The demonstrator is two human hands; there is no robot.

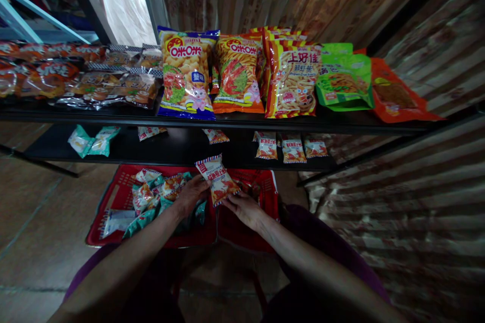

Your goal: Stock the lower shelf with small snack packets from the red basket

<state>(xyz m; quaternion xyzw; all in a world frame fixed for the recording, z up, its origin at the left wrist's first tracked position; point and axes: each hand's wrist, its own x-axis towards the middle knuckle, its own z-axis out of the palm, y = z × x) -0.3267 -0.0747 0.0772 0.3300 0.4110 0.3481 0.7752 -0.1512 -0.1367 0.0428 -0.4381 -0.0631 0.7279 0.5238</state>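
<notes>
The left hand [192, 194] has its fingers partly closed on the left edge of a small snack packet [219, 181], which lies at its 2 o'clock. The right hand [244, 208] is half open, fingertips at the packet's lower right corner, with the packet at its 10 o'clock. The packet is tilted, its printed front showing.

Taking the packet as centre, a red basket [99, 219] runs beneath both hands, with teal packets [141, 223] and white-and-orange ones at 8 to 9 o'clock, partly hidden by the left forearm. The lower shelf [182, 149] is at 12, with two mint packets [103, 141] at 10 and three small packets [293, 149] at 2. Above it, the upper shelf [242, 123] covers the tops of some packets and bears large snack bags [189, 78] from 11 to 2
</notes>
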